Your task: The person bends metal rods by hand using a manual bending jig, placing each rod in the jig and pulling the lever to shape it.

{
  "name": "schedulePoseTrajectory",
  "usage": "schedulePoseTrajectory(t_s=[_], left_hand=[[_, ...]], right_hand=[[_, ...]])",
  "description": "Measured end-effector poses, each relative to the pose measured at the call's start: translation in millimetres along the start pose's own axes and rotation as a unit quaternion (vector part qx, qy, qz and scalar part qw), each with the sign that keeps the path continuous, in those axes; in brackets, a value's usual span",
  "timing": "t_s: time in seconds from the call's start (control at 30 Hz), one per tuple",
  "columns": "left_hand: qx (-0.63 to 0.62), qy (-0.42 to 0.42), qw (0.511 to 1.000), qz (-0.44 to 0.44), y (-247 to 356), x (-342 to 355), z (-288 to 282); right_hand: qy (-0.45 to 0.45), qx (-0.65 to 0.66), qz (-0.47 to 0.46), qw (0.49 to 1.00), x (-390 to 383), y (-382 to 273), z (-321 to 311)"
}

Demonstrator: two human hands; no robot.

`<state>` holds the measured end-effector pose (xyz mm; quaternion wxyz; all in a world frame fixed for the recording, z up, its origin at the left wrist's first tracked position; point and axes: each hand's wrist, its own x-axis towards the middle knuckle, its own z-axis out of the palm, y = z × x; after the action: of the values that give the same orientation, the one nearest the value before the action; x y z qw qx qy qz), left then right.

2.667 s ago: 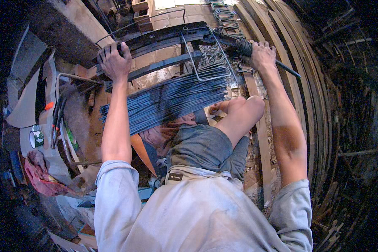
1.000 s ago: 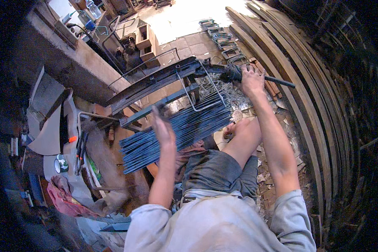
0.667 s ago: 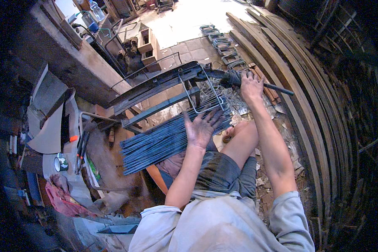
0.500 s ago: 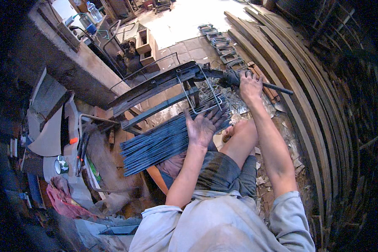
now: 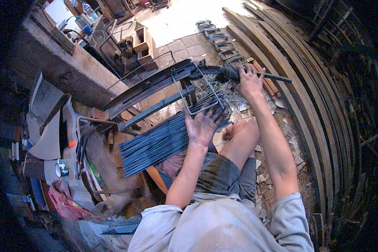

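A black metal bending rig (image 5: 149,84) spans the middle, with a bent wire loop (image 5: 179,93) hanging from its right part. Beneath the loop my left hand (image 5: 203,126) is palm up, fingers spread and blackened, at or just touching the wire and holding nothing. My right hand (image 5: 250,84) grips loosely over the dark lever (image 5: 281,78) at the rig's right end. A long bundle of thin steel rods (image 5: 151,149) lies below the rig, partly hidden by my left hand, close above my bare leg (image 5: 239,143).
Long planks (image 5: 290,84) line the right side. Several rectangular wire loops (image 5: 218,40) lie in a row beyond the rig. A concrete ledge (image 5: 84,67) runs along the upper left, with wooden boxes (image 5: 140,40) beside it. Bolt cutters (image 5: 82,153), a camouflage mug (image 5: 61,168) and a red rag (image 5: 59,197) are left.
My left hand has left the rig's left end, swung right and turned palm up beneath the wire loop. My right hand stays on the lever, its fingers slightly raised. The view has shifted.
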<state>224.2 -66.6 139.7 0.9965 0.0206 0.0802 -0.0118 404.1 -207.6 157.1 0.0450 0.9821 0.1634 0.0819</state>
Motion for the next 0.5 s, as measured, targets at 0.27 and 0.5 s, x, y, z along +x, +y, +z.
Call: schedulePoseTrajectory(t_s=[0.27, 0.5], left_hand=[[0.02, -0.002, 1.0, 0.005, -0.2, -0.4, -4.1], [0.027, 0.01, 1.0, 0.009, -2.5, 0.5, -3.6]], right_hand=[[-0.015, 0.005, 0.0, 1.0, 3.4, 7.1, -10.5], [-0.034, 0.008, 0.019, 0.999, 8.9, 9.4, 3.1]])
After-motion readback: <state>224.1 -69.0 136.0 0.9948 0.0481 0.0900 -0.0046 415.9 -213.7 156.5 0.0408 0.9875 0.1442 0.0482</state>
